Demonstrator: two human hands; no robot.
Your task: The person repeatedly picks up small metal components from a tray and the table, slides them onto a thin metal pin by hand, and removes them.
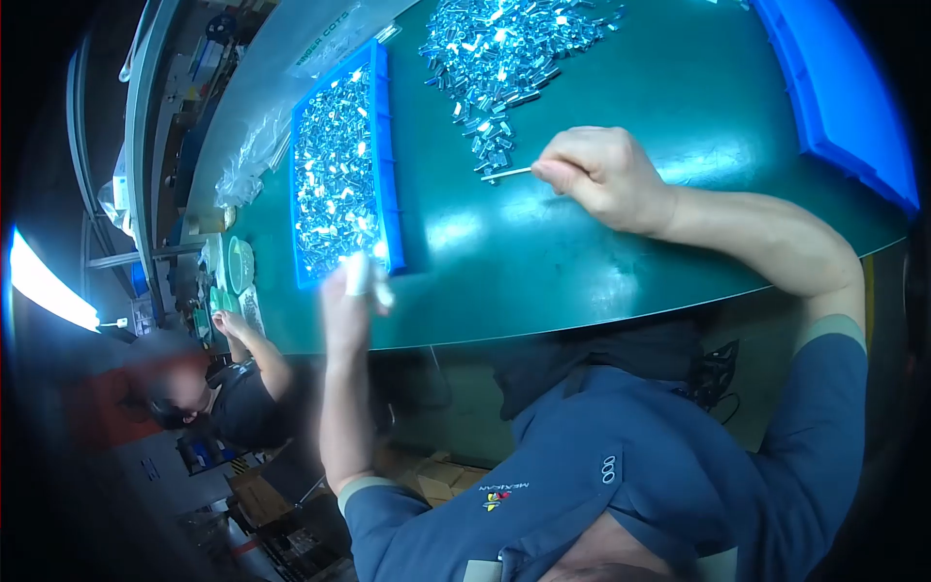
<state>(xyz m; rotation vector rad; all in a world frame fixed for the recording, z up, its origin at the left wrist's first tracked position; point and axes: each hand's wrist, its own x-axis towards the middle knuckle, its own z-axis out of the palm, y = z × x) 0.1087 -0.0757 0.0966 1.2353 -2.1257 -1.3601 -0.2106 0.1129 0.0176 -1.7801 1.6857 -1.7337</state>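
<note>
My right hand (606,179) is closed, thumb and fingers pinching a thin pale rod (506,175). The rod's far tip points left, close to the trailing end of a heap of small shiny metal pieces (499,48) on the green tabletop. My left hand (354,296), smeared by motion, is at the near edge of a blue tray (385,165) filled with similar small metal pieces (335,165). White covers show on some of its fingertips. Whether those fingers hold anything is not visible.
A large blue bin or lid (839,87) lies at the right of the green table (543,262). Clear plastic bags (257,145) and a green bowl (240,264) are at the left. Another person (242,388) works at the left side, near metal shelf posts (145,145).
</note>
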